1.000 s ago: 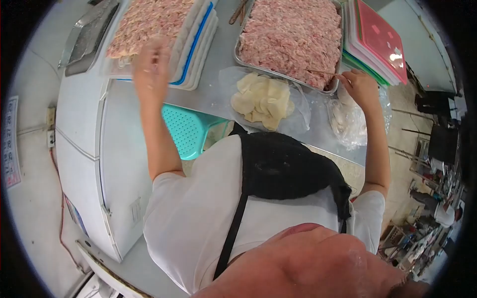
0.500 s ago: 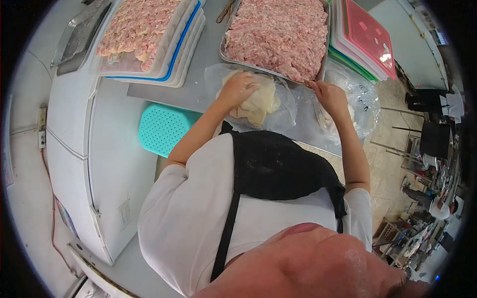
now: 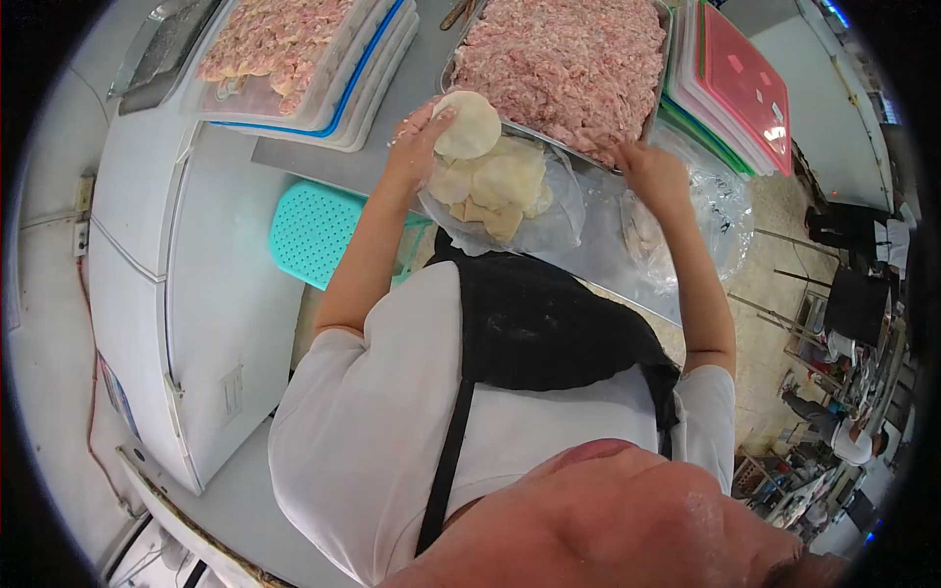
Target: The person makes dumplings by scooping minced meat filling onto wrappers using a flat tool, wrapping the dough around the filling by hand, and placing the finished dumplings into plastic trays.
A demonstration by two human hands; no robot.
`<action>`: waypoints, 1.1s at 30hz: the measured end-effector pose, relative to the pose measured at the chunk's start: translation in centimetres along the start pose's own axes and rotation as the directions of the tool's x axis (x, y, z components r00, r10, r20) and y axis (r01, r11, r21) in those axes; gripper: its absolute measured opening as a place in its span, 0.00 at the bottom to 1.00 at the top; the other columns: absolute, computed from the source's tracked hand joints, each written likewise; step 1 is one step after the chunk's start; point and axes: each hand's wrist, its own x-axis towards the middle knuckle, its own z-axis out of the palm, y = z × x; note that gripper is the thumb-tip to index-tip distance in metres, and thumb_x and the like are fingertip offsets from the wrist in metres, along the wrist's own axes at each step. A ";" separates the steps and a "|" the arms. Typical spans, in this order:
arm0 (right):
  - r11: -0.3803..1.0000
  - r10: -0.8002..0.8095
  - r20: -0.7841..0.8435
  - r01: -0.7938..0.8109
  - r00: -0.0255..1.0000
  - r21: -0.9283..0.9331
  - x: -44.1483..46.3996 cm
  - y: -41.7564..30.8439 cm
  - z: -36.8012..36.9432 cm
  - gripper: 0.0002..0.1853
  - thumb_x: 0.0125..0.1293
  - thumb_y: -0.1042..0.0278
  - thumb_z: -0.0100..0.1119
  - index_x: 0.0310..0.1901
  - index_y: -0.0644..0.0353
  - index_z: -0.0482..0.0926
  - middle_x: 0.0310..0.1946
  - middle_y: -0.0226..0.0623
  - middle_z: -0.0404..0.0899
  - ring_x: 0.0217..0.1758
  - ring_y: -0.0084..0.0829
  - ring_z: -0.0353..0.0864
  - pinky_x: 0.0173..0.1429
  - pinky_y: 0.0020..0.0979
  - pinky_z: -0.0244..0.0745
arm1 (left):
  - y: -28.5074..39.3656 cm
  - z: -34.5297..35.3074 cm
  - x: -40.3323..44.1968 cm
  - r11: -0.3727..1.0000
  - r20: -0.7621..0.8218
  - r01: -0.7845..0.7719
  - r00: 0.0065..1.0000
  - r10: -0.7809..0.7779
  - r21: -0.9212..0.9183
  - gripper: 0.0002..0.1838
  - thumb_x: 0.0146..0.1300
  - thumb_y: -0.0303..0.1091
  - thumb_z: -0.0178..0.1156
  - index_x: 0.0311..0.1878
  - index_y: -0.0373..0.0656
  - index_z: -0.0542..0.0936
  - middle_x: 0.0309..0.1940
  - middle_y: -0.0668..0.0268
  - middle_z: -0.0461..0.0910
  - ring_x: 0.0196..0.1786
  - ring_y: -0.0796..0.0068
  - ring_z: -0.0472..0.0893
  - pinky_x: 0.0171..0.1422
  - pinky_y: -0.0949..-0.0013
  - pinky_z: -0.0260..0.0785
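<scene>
My left hand (image 3: 416, 147) is closed on a round dumpling wrapper (image 3: 469, 125), held up by its edge. Just below it, a loose stack of pale wrappers (image 3: 505, 186) lies on a clear plastic sheet (image 3: 567, 211). My right hand (image 3: 652, 178) is at the near right corner of a metal tray (image 3: 549, 139) heaped with pink minced meat (image 3: 564, 73). Its fingers are curled in at the meat's edge; whatever they grip is hidden.
Stacked plastic containers (image 3: 368, 88) stand at the left, the top one holding meat-topped pieces (image 3: 279, 49). Coloured lids (image 3: 745, 73) are piled at the right, above a clear plastic bag (image 3: 720, 211). A turquoise stool (image 3: 316, 233) sits below the metal table (image 3: 294, 157).
My left hand has risen off the wrapper stack and moved left, lifting one wrapper. My right hand stays by the tray corner, with its fingers now more over the meat.
</scene>
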 end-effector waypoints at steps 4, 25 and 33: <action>0.983 0.022 -0.016 -0.019 1.000 0.181 -1.2 -1.0 0.7 0.16 0.67 0.55 0.54 0.30 0.60 0.78 0.22 0.46 0.76 0.27 0.42 0.80 0.32 0.43 0.71 | -0.2 0.7 0.2 0.991 0.011 0.042 0.999 -0.041 -0.130 0.16 0.65 0.30 0.58 0.54 0.36 0.77 0.48 0.64 0.80 0.49 0.75 0.79 0.55 0.70 0.73; 0.994 0.111 0.182 -0.106 0.977 -0.036 -0.8 0.1 -5.3 0.19 0.68 0.53 0.51 0.32 0.62 0.80 0.29 0.46 0.80 0.35 0.50 0.80 0.40 0.46 0.73 | 2.2 4.5 7.5 0.682 0.003 0.070 0.995 -0.099 -0.728 0.31 0.72 0.58 0.34 0.53 0.36 0.71 0.49 0.54 0.75 0.52 0.59 0.75 0.60 0.56 0.67; 0.823 0.201 0.160 -0.255 0.967 0.507 -1.1 -1.6 -1.4 0.17 0.69 0.56 0.52 0.42 0.63 0.82 0.23 0.43 0.79 0.29 0.41 0.80 0.37 0.39 0.71 | -0.8 2.3 8.7 0.734 0.084 0.090 0.995 -0.044 -0.673 0.26 0.73 0.54 0.36 0.49 0.40 0.72 0.43 0.59 0.76 0.47 0.63 0.77 0.53 0.58 0.72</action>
